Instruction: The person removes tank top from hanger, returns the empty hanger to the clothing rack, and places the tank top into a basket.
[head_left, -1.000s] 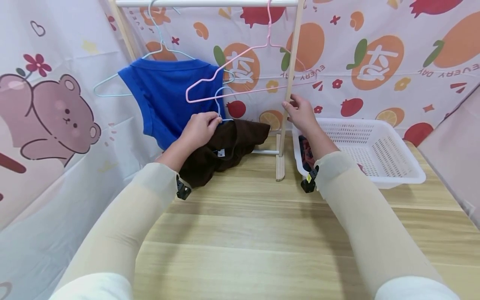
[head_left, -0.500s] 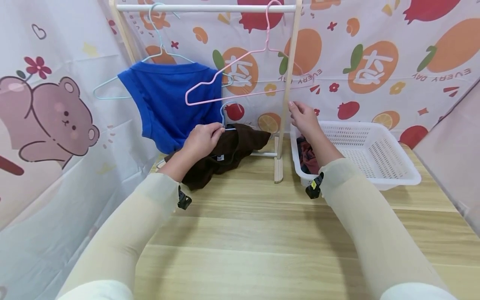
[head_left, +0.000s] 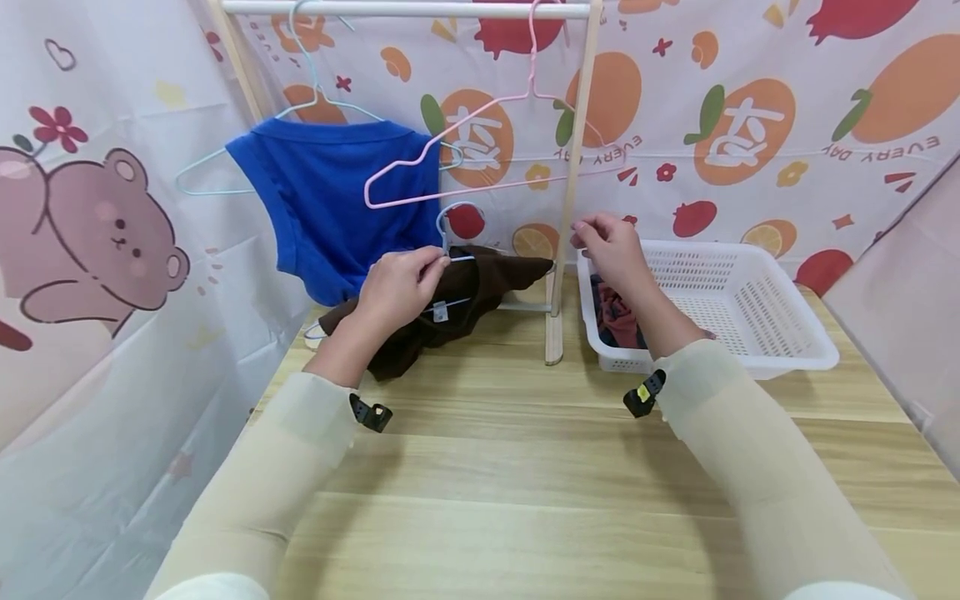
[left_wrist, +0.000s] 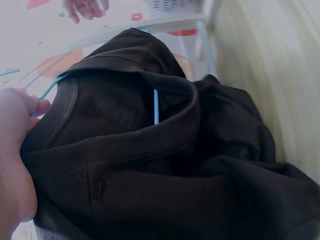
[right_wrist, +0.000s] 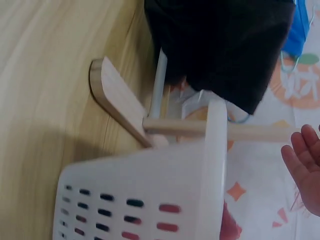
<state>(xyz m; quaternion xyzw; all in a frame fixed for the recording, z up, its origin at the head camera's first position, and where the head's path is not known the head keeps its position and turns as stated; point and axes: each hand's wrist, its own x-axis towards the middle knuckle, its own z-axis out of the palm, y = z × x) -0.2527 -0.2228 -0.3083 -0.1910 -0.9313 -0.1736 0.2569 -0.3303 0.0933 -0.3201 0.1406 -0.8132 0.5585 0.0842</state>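
Observation:
My left hand (head_left: 397,287) pinches a light blue clothes hanger (left_wrist: 156,106) by its neck. The hanger sits inside a dark brown shirt (head_left: 487,283), with its hook sticking up from the neckline. The shirt hangs in folds low in front of the rack, and a small white label (head_left: 440,312) shows at its collar. My right hand (head_left: 611,250) is held in the air beside the rack's right post, apart from the shirt, fingers relaxed and holding nothing. In the right wrist view its fingers are extended near the wooden post (right_wrist: 245,132).
A wooden rack with a white rail (head_left: 420,10) stands at the back. From it hang a blue sleeveless top (head_left: 345,200) on a hanger and a bare pink hanger (head_left: 408,201). A white basket (head_left: 795,367) with dark and reddish clothes (head_left: 617,317) stands right on the wooden table (head_left: 510,467).
My right hand has left the rack post and shifted slightly right and down. My left hand has lowered the hanger a little, and the brown shirt's right end now reaches nearer the post.

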